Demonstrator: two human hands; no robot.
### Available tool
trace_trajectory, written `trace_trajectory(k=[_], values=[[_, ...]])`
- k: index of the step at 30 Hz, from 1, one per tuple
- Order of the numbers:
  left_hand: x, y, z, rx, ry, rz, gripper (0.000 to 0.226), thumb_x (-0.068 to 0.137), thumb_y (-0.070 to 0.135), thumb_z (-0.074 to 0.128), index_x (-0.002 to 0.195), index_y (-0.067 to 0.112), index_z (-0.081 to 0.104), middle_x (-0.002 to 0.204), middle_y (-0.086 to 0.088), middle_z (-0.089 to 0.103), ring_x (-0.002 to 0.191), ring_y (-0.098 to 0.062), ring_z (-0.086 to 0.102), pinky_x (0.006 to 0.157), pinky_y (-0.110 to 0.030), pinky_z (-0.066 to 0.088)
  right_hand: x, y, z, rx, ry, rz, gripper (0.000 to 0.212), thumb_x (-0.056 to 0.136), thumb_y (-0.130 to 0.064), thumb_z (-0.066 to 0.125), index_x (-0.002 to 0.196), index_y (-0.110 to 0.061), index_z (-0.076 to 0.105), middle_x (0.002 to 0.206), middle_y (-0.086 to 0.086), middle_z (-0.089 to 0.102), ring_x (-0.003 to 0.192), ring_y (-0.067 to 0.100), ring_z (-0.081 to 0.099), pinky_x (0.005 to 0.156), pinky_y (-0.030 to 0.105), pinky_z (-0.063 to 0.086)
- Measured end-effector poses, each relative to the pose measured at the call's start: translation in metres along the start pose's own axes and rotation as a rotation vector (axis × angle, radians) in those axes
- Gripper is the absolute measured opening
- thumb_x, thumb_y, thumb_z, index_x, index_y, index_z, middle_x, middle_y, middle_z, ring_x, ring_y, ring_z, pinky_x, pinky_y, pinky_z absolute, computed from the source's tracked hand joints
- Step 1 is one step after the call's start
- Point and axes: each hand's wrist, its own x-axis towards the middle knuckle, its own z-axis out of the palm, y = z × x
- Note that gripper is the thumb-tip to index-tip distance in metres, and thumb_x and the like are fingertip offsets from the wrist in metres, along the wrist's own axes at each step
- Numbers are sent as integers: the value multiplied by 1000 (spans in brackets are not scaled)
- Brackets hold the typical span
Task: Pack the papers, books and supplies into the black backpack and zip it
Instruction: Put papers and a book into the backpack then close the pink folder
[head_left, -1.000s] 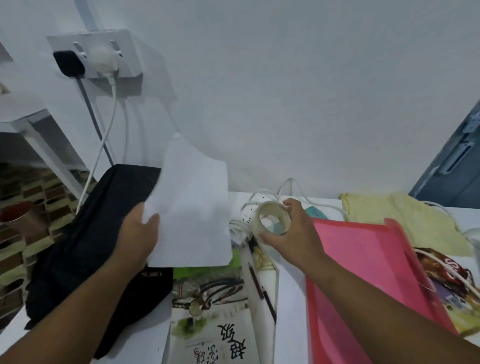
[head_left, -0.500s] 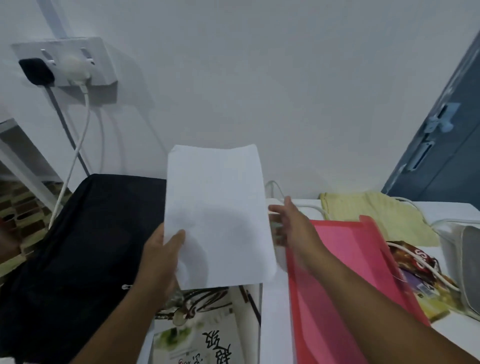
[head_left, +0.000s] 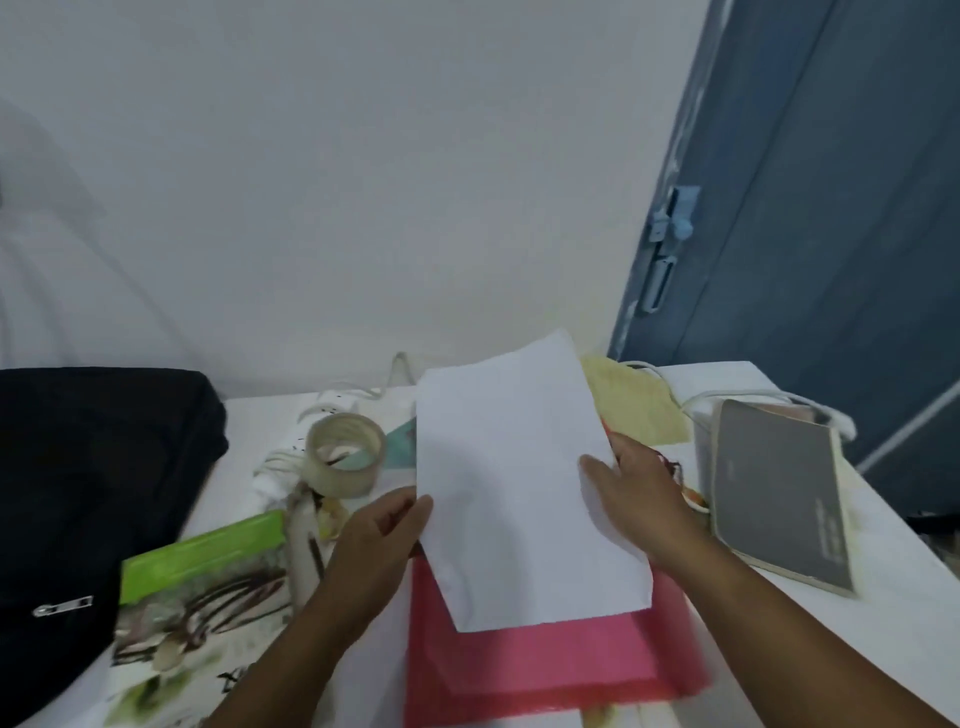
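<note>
White flat paper (head_left: 519, 478), both hands gripping

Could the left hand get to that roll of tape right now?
Probably yes, once freed. The roll of tape stands just beyond the left hand with nothing between them, but that hand's fingers are holding the white paper.

White worktop (head_left: 244, 415) is pretty crowded. Black backpack (head_left: 88, 483) slumped at the left end, a green-covered book (head_left: 208, 582) just beside it, tape roll (head_left: 345, 454) further back on some white cables (head_left: 283, 470). Pink folder (head_left: 545, 670) up front, yellow cloth (head_left: 636, 405) at the back, grey notebook (head_left: 779, 493) off to the right.
</note>
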Motion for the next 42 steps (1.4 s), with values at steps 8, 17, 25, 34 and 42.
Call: trace_trajectory(k=[8,17,25,34,42], values=[[-19,-6,97,560,-34,250,35,89,4,54,115,23,67,112,22,57,105,12,47,108,-22,37,-2,56,-66,38,198,-48,37,104,-12,42,139,-23,45,116,-12,58,104,13,54,89,23,36],[-26,-35,177,925,159,84,107,59,93,40,136,20,49,133,-3,51,129,-29,41,112,-45,33,-8,114,-88,270,342,203,33,102,-7,36,133,-17,38,108,0,57,100,22,55,87,33,41],[-27,-35,190,1017,152,44,104,56,94,45,137,28,40,134,1,41,130,-25,34,113,-40,26,-20,118,-89,410,433,232,41,100,-3,33,137,-19,34,120,-1,55,107,21,55,96,37,45],[-32,-33,193,1084,100,31,55,84,68,52,126,32,51,140,2,46,137,-26,34,113,-55,25,-38,118,-97,434,508,145,42,102,-3,37,141,-20,32,134,-3,51,117,17,52,98,32,42],[-43,-18,211,1147,-25,-123,91,70,82,48,142,32,26,161,-8,16,150,-38,4,110,-75,8,-58,102,-104,300,428,-80,37,101,1,42,134,-13,35,119,-8,46,97,-14,52,81,4,40]])
